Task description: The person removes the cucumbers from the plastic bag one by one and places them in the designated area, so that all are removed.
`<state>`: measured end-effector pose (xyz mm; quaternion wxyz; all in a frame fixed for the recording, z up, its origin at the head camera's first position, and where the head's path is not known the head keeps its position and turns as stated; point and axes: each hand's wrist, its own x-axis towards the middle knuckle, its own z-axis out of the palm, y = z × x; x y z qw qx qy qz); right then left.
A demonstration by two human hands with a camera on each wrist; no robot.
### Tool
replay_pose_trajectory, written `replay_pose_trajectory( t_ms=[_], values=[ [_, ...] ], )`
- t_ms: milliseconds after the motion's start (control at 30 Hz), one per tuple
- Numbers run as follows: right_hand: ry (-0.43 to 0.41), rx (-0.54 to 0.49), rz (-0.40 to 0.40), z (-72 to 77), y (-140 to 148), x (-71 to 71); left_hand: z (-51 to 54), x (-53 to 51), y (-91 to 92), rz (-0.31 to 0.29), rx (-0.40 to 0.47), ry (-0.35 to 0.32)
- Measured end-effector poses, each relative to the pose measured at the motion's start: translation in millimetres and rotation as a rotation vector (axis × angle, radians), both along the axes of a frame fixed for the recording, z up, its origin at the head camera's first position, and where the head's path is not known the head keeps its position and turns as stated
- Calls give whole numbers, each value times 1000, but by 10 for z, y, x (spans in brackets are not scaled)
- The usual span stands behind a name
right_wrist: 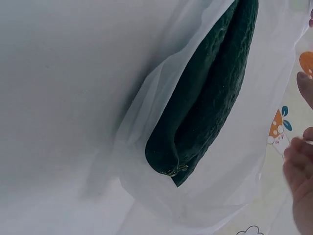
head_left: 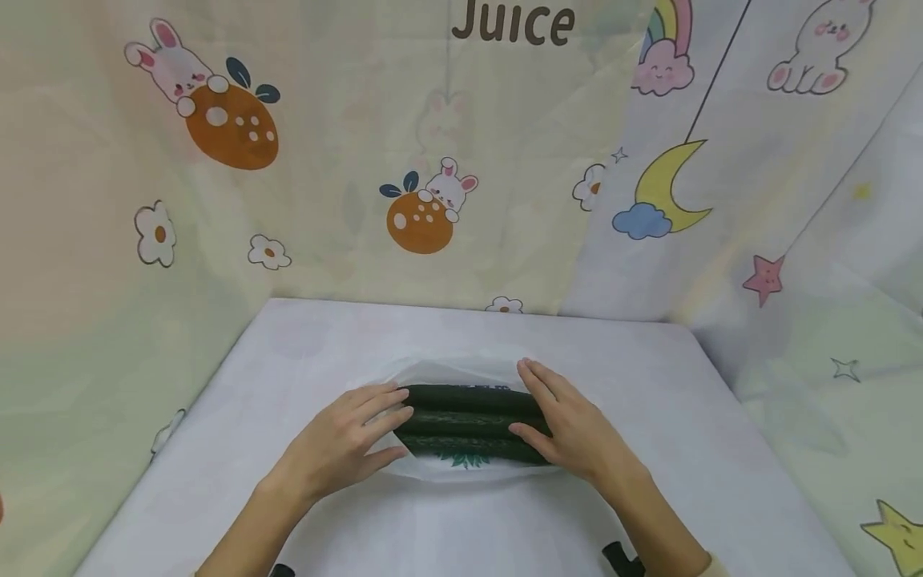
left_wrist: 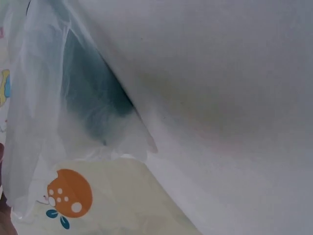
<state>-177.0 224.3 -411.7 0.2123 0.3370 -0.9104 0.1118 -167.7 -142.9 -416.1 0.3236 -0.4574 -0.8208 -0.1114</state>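
Dark green cucumbers (head_left: 469, 423) lie side by side in a thin, translucent white plastic bag (head_left: 461, 474) on the table. At their left end, my left hand (head_left: 349, 439) touches the bag with fingers extended and thumb apart. My right hand (head_left: 573, 425) is spread over the right end, its fingers fairly straight. Seen from the right wrist, two cucumbers (right_wrist: 215, 93) show bare within the bag's opening (right_wrist: 234, 147). The left wrist view shows a cucumber's dark end (left_wrist: 93, 88) dimly through the plastic. Fingertips are partly hidden there.
Under the bag is a white tabletop (head_left: 303, 344). Cloth printed with rabbits, oranges and a moon (head_left: 667, 188) stands behind it and along both sides. Small black pieces (head_left: 623, 559) sit beneath the wrists at the front.
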Motion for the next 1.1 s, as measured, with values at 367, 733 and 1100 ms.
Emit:
replay_pose_trajectory(
  t_ms=[367,733,1100],
  values=[
    [-43,-23,228,-101,-215,2,-78,96,-139,294,-138,-187],
    [-319,-26,160,-249,-126,-89,-179,161,-143,358,-75,-281],
    [-311,-25,190,-302,-46,-172,-278,78,-276,191,61,-416]
  ],
)
